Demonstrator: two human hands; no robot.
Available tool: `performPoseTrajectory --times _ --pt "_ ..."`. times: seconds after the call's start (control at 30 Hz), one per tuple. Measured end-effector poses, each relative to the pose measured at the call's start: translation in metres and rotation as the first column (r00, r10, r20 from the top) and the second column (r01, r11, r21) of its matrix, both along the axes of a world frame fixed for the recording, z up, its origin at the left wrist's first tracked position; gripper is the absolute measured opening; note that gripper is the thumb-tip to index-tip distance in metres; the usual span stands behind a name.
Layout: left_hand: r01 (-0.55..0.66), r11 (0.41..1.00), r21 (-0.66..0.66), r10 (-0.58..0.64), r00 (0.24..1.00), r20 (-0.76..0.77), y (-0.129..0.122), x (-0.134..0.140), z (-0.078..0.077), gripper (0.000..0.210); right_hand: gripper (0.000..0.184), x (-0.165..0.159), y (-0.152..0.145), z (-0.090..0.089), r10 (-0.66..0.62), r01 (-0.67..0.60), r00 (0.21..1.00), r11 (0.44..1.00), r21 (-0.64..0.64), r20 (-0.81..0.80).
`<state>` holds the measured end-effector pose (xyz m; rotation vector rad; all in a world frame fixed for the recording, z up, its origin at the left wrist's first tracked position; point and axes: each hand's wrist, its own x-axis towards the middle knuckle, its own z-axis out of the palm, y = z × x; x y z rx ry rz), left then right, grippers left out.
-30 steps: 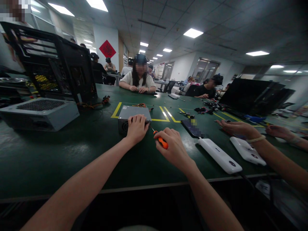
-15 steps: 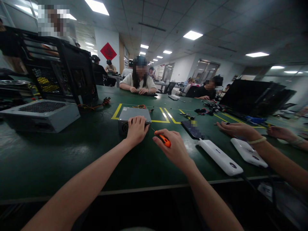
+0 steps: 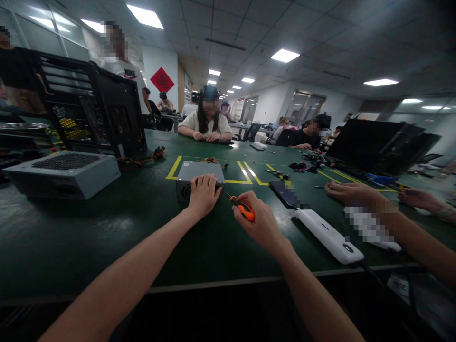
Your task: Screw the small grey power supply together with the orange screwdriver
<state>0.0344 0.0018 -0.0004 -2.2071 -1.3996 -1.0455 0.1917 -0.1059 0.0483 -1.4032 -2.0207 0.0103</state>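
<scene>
Right hand [image 3: 261, 223]: fingers closed around an orange-handled screwdriver [image 3: 243, 209], its tip pointing toward the near right corner of a grey metal box [image 3: 199, 172]. Left hand [image 3: 203, 194]: fingers curled over the box's near edge, pressing it onto the green desk [image 3: 107, 228]. Right of the hands: a white power bank [image 3: 327, 235], then a dark phone [image 3: 285, 192]. A co-worker's hand [image 3: 351, 192] rests further right. Far left: another grey box [image 3: 64, 173] and a black computer case [image 3: 92, 109].
</scene>
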Motion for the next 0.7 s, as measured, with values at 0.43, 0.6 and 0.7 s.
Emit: performPoseTrajectory --times 0.43,0.6,0.7 --pt "-0.004 1.0 -0.012 0.004 1.0 0.01 0.0 0.0 0.001 0.025 0.014 0.012 0.004 0.008 0.141 -0.141 0.99 0.989 -0.035 -0.023" --pt "-0.004 1.0 -0.005 0.004 1.0 0.005 0.001 -0.001 0.0 0.024 0.013 0.03 0.003 0.018 0.167 -0.193 0.963 0.975 -0.11 -0.211" --pt "-0.007 1.0 -0.004 0.007 1.0 -0.005 0.001 -0.001 0.0 0.025 0.015 0.039 0.018 0.022 0.079 -0.121 0.888 0.99 -0.065 -0.454"
